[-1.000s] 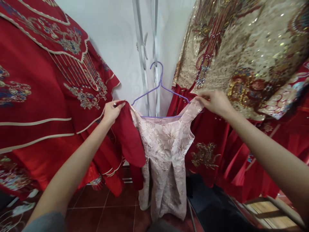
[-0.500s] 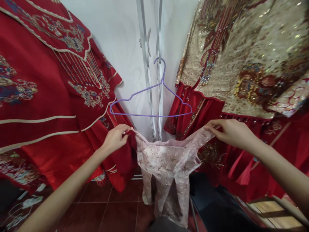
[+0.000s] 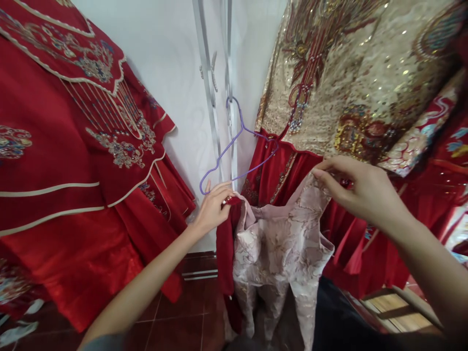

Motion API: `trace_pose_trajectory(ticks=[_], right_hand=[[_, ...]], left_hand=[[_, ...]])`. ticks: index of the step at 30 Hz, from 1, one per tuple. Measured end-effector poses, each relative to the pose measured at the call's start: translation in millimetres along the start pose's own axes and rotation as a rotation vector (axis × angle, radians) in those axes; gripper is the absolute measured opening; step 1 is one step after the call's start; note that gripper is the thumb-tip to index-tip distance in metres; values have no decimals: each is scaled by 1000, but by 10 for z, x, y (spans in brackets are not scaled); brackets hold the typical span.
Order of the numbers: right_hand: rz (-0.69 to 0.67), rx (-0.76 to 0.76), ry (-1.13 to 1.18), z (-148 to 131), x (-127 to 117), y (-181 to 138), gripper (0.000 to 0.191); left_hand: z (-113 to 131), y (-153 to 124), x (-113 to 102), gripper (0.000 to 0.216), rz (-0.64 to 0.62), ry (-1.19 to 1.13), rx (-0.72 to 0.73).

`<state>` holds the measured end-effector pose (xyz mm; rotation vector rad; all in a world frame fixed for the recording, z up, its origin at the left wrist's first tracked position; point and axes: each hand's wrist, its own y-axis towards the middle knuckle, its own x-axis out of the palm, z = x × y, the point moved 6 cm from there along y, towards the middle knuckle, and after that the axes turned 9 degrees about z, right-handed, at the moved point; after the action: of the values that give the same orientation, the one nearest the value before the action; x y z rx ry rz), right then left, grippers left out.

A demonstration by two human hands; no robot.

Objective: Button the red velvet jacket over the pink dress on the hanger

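Observation:
A pale pink brocade dress [image 3: 281, 243] hangs between my two hands, its neckline facing up. My left hand [image 3: 214, 207] is closed on its left shoulder strap together with a dark red strip of cloth [image 3: 225, 248] that dangles down. Fingers of this hand are at the near corner of a purple wire hanger [image 3: 224, 156], which looks touched and turned. My right hand [image 3: 356, 187] pinches the other shoulder strap between thumb and fingers. The hanger's hook is on a white metal upright [image 3: 230, 73]; nothing hangs on it.
Red embroidered garments [image 3: 73, 161] hang at left. To the right hang a gold sequinned garment [image 3: 351, 83] and red pleated skirts [image 3: 351, 253]. A dark object [image 3: 340, 312] stands low at right. The floor is red tile [image 3: 179, 317].
The dress has come up and closer to the hanger. My left hand has moved right and up to the hanger's corner, and the hanger has swung from flat-on to angled.

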<state>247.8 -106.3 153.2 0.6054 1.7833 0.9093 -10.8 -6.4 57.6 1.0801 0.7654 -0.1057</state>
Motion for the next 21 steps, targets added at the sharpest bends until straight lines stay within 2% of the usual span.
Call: trace_pose_trajectory(ticks=[5, 7, 9, 15, 17, 21], right_hand=[[16, 24, -35, 139, -103, -84, 23], [16, 38, -39, 148, -130, -89, 23], [25, 37, -30, 128, -145, -80, 24], [66, -22, 12, 0, -120, -49, 23], [74, -22, 25, -12, -126, -58, 22], [107, 8, 7, 44, -201, -101, 20]], left_hand=[[-298, -251, -243, 23, 53, 39, -173], [-313, -298, -301, 22, 66, 44, -217], [-206, -298, -289, 24, 51, 22, -194], [411, -45, 92, 37, -157, 75, 174], [424, 118, 215, 33, -183, 105, 204], [174, 395, 389, 23, -235, 170, 159]])
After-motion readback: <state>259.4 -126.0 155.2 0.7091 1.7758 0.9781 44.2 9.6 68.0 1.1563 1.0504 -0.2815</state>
